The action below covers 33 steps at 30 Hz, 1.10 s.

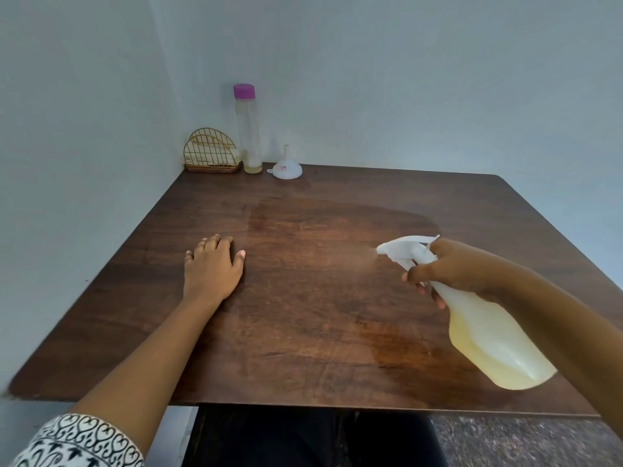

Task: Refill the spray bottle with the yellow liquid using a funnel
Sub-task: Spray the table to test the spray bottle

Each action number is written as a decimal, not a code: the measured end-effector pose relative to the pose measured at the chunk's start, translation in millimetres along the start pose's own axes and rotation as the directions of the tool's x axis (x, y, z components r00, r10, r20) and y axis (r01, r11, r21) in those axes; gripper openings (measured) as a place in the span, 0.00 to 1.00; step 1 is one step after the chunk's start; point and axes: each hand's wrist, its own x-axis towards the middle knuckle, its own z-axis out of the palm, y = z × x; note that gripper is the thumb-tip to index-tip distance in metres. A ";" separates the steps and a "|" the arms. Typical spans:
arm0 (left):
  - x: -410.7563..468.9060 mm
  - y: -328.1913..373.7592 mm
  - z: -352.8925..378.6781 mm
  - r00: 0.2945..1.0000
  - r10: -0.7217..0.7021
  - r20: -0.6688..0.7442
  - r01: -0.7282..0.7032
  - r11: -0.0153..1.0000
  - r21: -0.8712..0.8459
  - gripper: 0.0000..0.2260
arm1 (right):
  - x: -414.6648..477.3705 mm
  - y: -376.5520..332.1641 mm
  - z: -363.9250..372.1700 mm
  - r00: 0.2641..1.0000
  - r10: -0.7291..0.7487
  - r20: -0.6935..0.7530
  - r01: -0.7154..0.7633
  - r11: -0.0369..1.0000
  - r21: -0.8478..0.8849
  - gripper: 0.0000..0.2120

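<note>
One spray bottle (488, 338) is in your right hand (451, 267), lifted off the table (303, 315) and tipped so the nozzle points toward your left hand (212, 267). Your right fingers curl round the neck with one on the trigger. A faint mist seems to leave the nozzle.

Yellow liquid pools in the low end, so I judge the weight sits away from your grip and will slosh. The thin plastic body probably dents if squeezed. Stand it upright, then hold the body low while you unscrew the head. The neck may be slick.

Your left hand lies flat on the wood, fingers straight and close together, holding nothing.

Between your hands the tabletop is bare and part of it has a sheen, possibly wet. Well ahead of your left hand, against the far wall, the funnel (286, 168) sits mouth-down. Just left of it is a tall bottle (248, 129) with a purple cap, then a wire napkin holder (210, 151). The near edge runs under your forearms.
</note>
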 end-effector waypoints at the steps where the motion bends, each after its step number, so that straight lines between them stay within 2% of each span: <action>1: 0.1 -0.2 0.0 1.000 0.002 0.001 -0.002 1.000 0.002 0.22 | -0.7 0.1 -0.2 1.000 -0.002 -0.006 0.002 1.000 -0.005 0.11; 5: -0.1 0.0 0.4 1.000 0.009 -0.007 -0.009 1.000 0.001 0.22 | -2.9 -0.1 -1.0 1.000 0.009 0.005 -0.009 1.000 0.021 0.13; 11: -0.7 -1.5 0.3 1.000 0.022 -0.010 -0.022 1.000 -0.019 0.21 | -6.0 -4.4 5.7 0.997 0.019 -0.071 -0.018 1.000 0.011 0.10; 15: 0.7 -4.8 2.6 1.000 0.021 0.013 -0.020 0.998 -0.054 0.22 | -12.3 -8.1 5.0 0.996 0.011 -0.093 -0.004 0.998 0.070 0.08; 18: 4.6 -8.7 1.4 1.000 0.001 0.028 0.003 0.990 -0.140 0.22 | -12.8 -11.1 1.6 0.989 -0.073 -0.125 0.096 0.979 0.182 0.07; 21: 4.7 -3.9 -7.1 0.999 -0.031 0.014 0.034 0.940 -0.339 0.22 | -5.4 -20.9 -6.4 0.969 -0.202 -0.141 0.235 0.931 0.279 0.07; 23: 2.3 10.6 -18.1 0.998 0.043 -0.054 -0.064 0.865 -0.498 0.22 | 8.1 -34.9 -13.9 0.944 -0.262 -0.199 0.316 0.890 0.328 0.08; 25: 0.7 35.4 -36.0 0.973 0.215 -0.087 -0.221 0.744 -0.630 0.24 | 27.1 -53.7 -21.3 0.905 -0.327 -0.270 0.413 0.828 0.379 0.07; 27: 5.5 66.8 -53.6 0.912 0.411 0.003 -0.289 0.645 -0.707 0.30 | 52.8 -73.7 -28.1 0.878 -0.354 -0.321 0.465 0.790 0.401 0.06; 30: 28.9 112.9 -60.7 0.803 0.564 0.192 -0.191 0.550 -0.813 0.41 | 98.0 -98.4 -37.2 0.865 -0.356 -0.353 0.484 0.777 0.403 0.06; 31: 42.2 126.8 -58.1 0.789 0.575 0.217 -0.148 0.520 -0.841 0.44 | 114.9 -105.0 -41.2 0.862 -0.368 -0.348 0.493 0.768 0.408 0.04; 33: 70.7 150.1 -48.3 0.814 0.548 0.192 -0.140 0.506 -0.851 0.45 | 150.1 -113.7 -50.2 0.857 -0.397 -0.329 0.511 0.737 0.442 0.03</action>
